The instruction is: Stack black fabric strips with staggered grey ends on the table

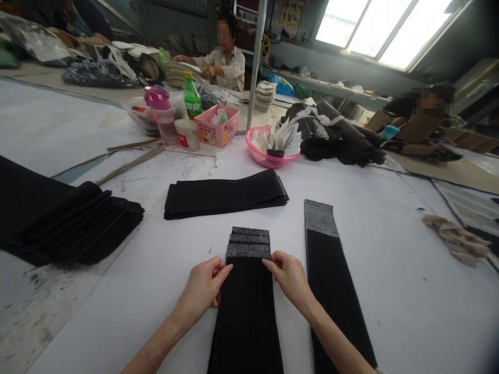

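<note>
Directly in front of me lies a stack of long black fabric strips [247,311], its far end stepped so that several grey speckled edges show. My left hand [206,283] pinches the stack's left edge between thumb and fingers, just below the grey bands. On the opposite edge my right hand [288,275] pinches the same strip at about the same height. To the right, partly behind my right forearm, is a second black stack [331,280] with a grey banded end. Beyond my hands, a shorter pile of black strips [222,195] lies crosswise.
A large black fabric pile [70,223] is at the left. Farther back stand a pink basin [273,158] with papers, a pink box [218,127], a green bottle [192,98] and a purple-lidded cup [166,117]. Gloves [456,239] lie right. Two people work beyond the table.
</note>
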Available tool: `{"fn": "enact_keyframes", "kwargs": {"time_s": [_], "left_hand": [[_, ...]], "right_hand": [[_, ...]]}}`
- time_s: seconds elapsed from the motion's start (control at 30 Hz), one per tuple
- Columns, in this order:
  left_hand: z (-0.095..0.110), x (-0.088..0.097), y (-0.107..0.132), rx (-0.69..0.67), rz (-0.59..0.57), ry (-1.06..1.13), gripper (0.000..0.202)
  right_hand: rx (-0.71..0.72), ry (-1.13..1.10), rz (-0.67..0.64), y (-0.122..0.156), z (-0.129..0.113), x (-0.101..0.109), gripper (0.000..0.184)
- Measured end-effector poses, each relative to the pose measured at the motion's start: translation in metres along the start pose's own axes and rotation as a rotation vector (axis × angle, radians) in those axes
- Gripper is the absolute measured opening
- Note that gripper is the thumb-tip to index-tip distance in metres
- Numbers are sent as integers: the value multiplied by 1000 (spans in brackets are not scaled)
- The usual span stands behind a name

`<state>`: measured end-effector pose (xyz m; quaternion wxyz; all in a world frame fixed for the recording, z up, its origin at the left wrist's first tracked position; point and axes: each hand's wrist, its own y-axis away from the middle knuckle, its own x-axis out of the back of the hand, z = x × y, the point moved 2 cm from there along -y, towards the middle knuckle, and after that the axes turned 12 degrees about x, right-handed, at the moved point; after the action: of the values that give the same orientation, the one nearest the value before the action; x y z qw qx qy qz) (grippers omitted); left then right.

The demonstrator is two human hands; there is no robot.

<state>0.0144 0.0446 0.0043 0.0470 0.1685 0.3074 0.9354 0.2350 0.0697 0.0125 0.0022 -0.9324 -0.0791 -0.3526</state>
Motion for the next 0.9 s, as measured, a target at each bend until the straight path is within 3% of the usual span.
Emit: {"fn": "enact_keyframes", "kwargs": {"time_s": [0.13,0.33,0.9], "left_hand": [[2,1,-7,42,50,-70,38],[1,0,-15,42,29,-111,42],[4,1,-23,48,52,-176,38]], "right_hand": [[-24,12,-23,-3,6,-2,32],[-88,-72,-54,-5,12,-4,32],[-155,18,-59,-12,13,-5,33]]}}
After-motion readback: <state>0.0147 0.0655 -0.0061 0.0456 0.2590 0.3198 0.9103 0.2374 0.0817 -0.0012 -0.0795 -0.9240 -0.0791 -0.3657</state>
